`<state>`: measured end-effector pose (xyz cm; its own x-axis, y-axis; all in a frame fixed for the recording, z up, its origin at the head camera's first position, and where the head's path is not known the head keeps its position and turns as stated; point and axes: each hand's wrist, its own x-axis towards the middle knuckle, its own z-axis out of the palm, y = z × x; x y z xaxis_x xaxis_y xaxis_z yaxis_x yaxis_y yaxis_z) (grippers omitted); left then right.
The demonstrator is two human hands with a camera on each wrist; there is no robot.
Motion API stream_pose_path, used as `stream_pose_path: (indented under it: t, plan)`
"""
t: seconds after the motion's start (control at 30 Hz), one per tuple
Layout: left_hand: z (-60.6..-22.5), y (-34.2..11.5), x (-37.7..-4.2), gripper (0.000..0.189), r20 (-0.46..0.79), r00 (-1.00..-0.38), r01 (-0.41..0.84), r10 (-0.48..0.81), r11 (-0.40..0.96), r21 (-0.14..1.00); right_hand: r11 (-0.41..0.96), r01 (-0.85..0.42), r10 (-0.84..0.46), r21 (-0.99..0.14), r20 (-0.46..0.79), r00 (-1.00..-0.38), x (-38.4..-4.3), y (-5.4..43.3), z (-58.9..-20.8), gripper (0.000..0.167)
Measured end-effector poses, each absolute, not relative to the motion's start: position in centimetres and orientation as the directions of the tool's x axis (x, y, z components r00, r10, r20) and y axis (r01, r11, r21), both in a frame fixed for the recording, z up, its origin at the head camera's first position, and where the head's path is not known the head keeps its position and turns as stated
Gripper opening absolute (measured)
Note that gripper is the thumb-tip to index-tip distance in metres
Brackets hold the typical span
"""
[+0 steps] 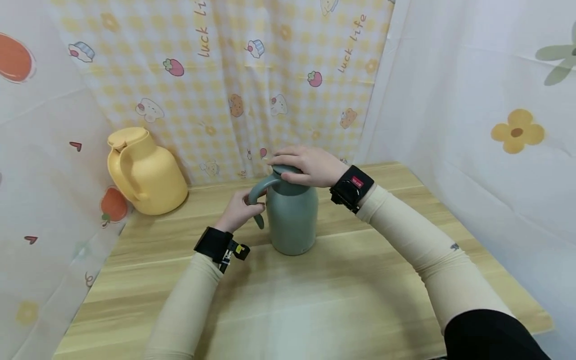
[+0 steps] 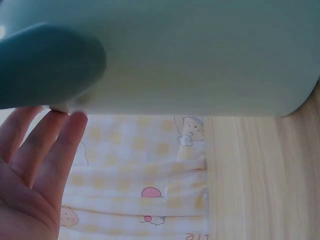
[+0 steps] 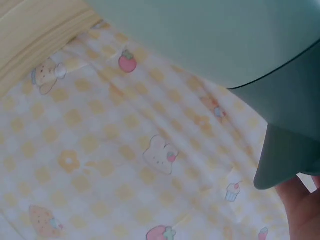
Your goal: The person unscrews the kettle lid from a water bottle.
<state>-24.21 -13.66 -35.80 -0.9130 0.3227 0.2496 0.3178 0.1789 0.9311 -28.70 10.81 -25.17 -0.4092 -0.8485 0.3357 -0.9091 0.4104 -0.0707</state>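
Left hand (image 1: 237,212) and right hand (image 1: 312,167) share the green jug (image 1: 292,220), which stands upright on the surface (image 1: 270,310), in front of the checked cloth (image 1: 216,90). The left hand holds the handle (image 1: 261,186), thumb on the near side and fingers passing behind; the left wrist view shows 3 of those fingers fairly straight, their tips at the handle. That side hold probably keeps the jug from turning or sliding. The right hand comes over the top, thumb on the near edge of the lid (image 1: 284,170) and fingers spread across it, pinching the lid between them; how hard it presses, I cannot tell. Such a grip from above suits steadying or turning the lid, with the 2 hands seemingly bracing against each other. In the right wrist view, the spout (image 3: 272,160) juts out beside the fingers, on the side away from the handle. The yellow jug (image 1: 155,175) stands back at the left, well apart from the hands, presumably out of their way.
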Motion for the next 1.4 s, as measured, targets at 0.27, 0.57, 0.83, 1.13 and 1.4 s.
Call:
stream_pose_path:
  t: [0.27, 0.57, 0.83, 1.13, 1.4]
  plan:
    - [-35.4, -13.3, -24.2, 0.031, 0.242, -0.919, 0.314, 0.311, 0.207, 0.927, 0.612, -0.79, -0.752, 0.026, 0.327, -0.572, -27.5, 10.1, -24.2, 0.056]
    - [-35.6, -13.4, -24.3, 0.005, 0.229, -0.922, 0.295, 0.313, 0.185, 0.937, 0.857, -0.509, -0.507, 0.075, 0.293, -0.811, -23.9, 5.2, -23.8, 0.055]
    - [-35.6, -13.6, -24.3, 0.03, 0.271, -0.898, 0.342, 0.346, 0.163, 0.926, 0.921, -0.305, -0.381, 0.242, 0.398, -0.835, -24.0, 2.6, -25.1, 0.065]
    - [-35.7, -13.7, -23.9, 0.042, 0.237, -0.909, 0.318, 0.344, 0.201, 0.926, 0.869, -0.44, -0.49, 0.228, 0.526, -0.695, -24.9, 4.1, -26.4, 0.036]
    - [-35.7, -13.9, -24.2, 0.048, 0.252, -0.903, 0.333, 0.349, 0.196, 0.922, 0.839, -0.504, -0.534, 0.204, 0.483, -0.694, -25.3, 4.6, -25.8, 0.035]
